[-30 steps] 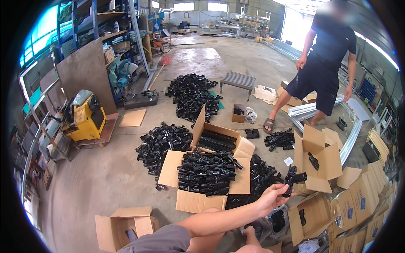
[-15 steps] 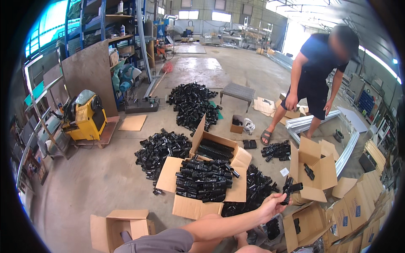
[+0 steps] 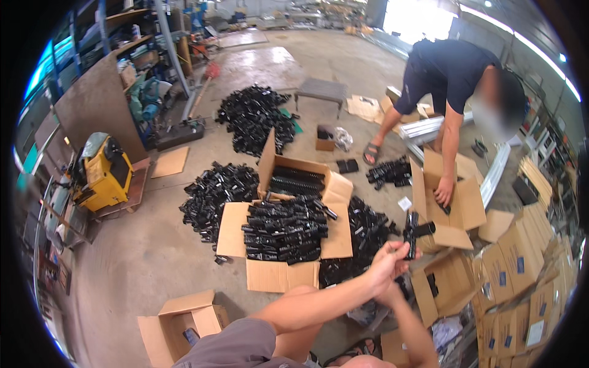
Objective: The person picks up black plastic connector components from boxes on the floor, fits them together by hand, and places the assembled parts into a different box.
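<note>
Off to the person's right, one glossy black branched tubular fitting (image 3: 411,231) held up in the left hand (image 3: 388,259).

Left thumb and fingers are clamped round its lower end; right hand (image 3: 389,294) is tucked behind the left wrist, mostly hidden, so can't tell if it's gripping anything. With only one end pinched, I reckon that side tube could twist it loose. Also not loving the heap of black tubular fittings (image 3: 285,230) piled over the open brown cardboard carton's front flap (image 3: 267,276): one knock and it might slide. As for writing, the tan cardboard cartons (image 3: 500,262) at right carry blue printed patches (image 3: 520,265), too small to read; the small white square tag (image 3: 404,203) on the floor, same deal.
</note>
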Motion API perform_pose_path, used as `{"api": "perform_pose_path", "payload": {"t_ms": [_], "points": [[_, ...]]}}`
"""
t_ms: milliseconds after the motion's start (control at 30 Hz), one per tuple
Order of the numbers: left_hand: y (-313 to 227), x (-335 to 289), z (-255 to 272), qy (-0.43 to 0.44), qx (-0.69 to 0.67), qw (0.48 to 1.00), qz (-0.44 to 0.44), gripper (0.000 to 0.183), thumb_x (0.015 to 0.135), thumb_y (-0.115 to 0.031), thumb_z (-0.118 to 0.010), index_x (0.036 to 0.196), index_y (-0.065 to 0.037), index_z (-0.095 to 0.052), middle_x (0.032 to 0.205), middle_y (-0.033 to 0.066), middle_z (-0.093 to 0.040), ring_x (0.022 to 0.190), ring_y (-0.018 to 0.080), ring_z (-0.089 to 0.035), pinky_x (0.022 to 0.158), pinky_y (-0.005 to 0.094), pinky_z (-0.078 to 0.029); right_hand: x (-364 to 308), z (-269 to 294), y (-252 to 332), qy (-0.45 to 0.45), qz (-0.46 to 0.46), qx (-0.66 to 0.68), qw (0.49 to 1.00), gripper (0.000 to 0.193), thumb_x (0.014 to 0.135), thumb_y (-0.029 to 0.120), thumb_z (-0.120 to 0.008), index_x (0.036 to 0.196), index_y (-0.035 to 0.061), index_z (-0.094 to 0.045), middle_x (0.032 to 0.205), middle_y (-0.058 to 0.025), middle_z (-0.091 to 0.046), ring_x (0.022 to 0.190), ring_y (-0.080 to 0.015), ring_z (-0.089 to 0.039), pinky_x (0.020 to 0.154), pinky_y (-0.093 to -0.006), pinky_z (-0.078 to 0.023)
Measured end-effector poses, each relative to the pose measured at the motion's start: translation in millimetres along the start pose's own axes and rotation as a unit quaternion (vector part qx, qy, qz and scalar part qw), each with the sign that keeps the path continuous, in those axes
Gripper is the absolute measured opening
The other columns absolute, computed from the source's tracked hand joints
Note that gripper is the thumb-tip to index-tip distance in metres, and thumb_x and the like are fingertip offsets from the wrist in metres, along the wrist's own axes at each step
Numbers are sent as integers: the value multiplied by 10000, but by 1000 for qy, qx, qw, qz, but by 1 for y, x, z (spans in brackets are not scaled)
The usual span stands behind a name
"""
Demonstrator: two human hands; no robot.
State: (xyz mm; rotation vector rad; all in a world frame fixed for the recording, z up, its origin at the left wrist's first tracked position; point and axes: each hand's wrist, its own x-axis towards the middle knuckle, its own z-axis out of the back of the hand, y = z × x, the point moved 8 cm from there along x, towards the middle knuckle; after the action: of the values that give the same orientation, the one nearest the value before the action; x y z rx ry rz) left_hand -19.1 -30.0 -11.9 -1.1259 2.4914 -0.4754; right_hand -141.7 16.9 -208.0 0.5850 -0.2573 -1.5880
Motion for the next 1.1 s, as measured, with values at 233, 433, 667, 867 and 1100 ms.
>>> {"api": "perform_pose_path", "payload": {"t_ms": [233, 433, 667, 867, 1100], "points": [[15, -12, -38, -20, 41, 999, -16, 240, 982, -138, -584, 1136, -75, -412, 1135, 107, -640, 1045, 219, -646, 921, 356, -552, -106, 218, 95, -200, -34, 502, 841, 188, 849, -31, -656, 1034, -53, -685, 998, -103, -699, 918, -163, -663, 860, -279, -524], [17, -27, -35, -9, 57, 998, -39, 236, 988, -122, -575, 1126, -69, -393, 1122, 150, -631, 1044, 212, -645, 908, 337, -562, -123, 223, 135, -357, 42, 482, 799, 223, 919, -18, -621, 1137, -65, -624, 1104, -154, -682, 988, -171, -664, 848, -286, -548], [52, -30, -55, 29, 116, 991, -52, 243, 980, -111, -585, 1152, -95, -414, 1092, 101, -639, 1003, 160, -637, 920, 354, -559, -136, 232, 114, -452, -22, 307, 837, 152, 884, 23, -690, 1021, -34, -655, 928, -78, -722, 850, -104, -673, 742, -229, -517], [60, -28, -53, 31, 153, 984, -84, 236, 987, -103, -573, 1158, -94, -411, 1145, 117, -637, 1021, 163, -631, 922, 366, -543, -129, 213, 93, -456, -44, 473, 753, 123, 886, 29, -693, 988, -36, -668, 935, -87, -720, 852, -96, -665, 699, -226, -520], [64, -27, -55, 33, 171, 980, -93, 236, 984, -85, -573, 1159, -88, -416, 1156, 118, -641, 1044, 164, -623, 911, 363, -540, -138, 216, 87, -484, -13, 443, 754, 127, 887, 27, -693, 995, -38, -674, 947, -95, -721, 861, -113, -675, 711, -240, -528]]}}
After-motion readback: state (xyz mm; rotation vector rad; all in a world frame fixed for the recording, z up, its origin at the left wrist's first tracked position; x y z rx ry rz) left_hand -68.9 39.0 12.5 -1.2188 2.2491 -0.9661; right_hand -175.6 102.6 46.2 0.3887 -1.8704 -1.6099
